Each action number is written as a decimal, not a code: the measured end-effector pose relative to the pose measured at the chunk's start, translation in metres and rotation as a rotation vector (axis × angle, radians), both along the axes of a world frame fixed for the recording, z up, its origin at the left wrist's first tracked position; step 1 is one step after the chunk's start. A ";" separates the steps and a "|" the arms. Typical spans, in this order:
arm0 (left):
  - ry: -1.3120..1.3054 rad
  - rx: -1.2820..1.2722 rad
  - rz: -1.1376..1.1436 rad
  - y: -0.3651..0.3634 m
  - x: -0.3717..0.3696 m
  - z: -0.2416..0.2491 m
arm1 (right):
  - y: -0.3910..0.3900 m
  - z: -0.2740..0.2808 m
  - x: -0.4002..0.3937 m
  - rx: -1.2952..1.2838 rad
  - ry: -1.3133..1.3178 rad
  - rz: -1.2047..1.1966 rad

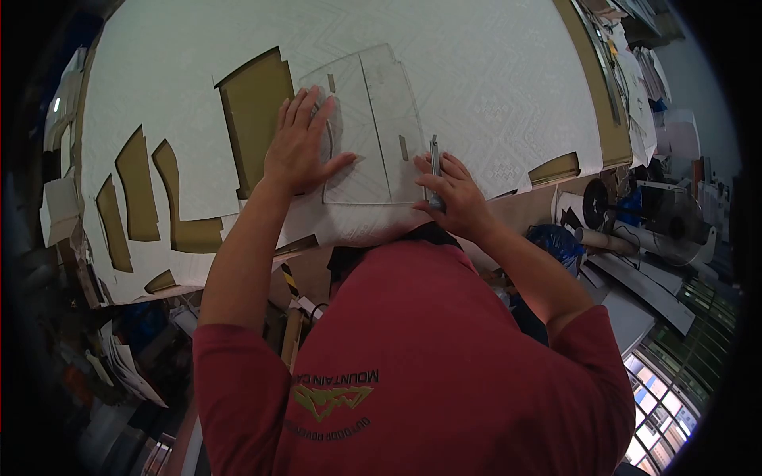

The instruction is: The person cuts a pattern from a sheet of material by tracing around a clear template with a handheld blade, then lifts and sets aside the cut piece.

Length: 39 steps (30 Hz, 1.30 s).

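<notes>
My left hand (300, 151) lies flat with its fingers spread on the left side of a clear pattern template (385, 99). Dark lines and two small slots mark this template, which rests on white patterned fabric (492, 71). At its lower right edge, my right hand (462, 194) is closed around a slim silver utility knife (434, 163), whose narrow end points away from me. Left of the template, a large cut-out (254, 115) in the fabric bares the olive-brown layer beneath.
Several smaller cut-outs (139, 190) run along the fabric's left side. Another cut-out (554, 168) lies at the near right edge. A fan (663, 226) and a blue plastic bag (554, 244) stand beyond the table at right. Stacked papers (131, 365) are at lower left.
</notes>
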<state>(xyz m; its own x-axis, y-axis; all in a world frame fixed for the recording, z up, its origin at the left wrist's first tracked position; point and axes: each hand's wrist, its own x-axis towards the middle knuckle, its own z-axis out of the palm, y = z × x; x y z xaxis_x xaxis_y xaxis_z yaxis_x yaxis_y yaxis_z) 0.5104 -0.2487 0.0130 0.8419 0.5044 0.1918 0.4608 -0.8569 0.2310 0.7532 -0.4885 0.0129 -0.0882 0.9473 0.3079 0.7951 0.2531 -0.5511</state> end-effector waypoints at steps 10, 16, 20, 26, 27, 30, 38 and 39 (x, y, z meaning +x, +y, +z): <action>-0.017 0.003 -0.002 0.000 0.000 0.000 | 0.001 0.001 0.000 0.013 0.001 0.004; -0.011 0.001 0.002 -0.001 0.000 0.000 | 0.001 0.001 0.000 0.013 -0.008 0.007; -0.022 0.010 -0.013 0.000 0.000 0.000 | 0.000 0.000 0.000 0.000 -0.012 -0.004; -0.037 0.004 -0.019 0.000 0.000 -0.002 | 0.000 0.003 0.000 -0.006 -0.008 0.000; -0.040 0.005 -0.017 0.000 0.000 -0.003 | 0.000 0.002 0.000 -0.006 -0.007 0.000; -0.050 0.007 -0.018 0.000 -0.001 -0.003 | -0.001 0.001 0.000 -0.028 0.002 0.003; 0.151 0.049 -0.021 0.005 0.020 0.022 | 0.000 0.003 -0.002 -0.011 -0.023 -0.007; 0.139 0.024 -0.064 0.009 0.025 0.021 | -0.001 0.002 -0.001 -0.038 -0.023 -0.001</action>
<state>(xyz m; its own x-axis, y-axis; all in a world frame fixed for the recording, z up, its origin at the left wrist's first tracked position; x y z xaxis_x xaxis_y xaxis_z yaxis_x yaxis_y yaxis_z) 0.5356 -0.2395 0.0342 0.8913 0.4458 0.0823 0.4314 -0.8899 0.1482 0.7521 -0.4896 0.0153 -0.0941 0.9583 0.2698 0.8078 0.2319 -0.5420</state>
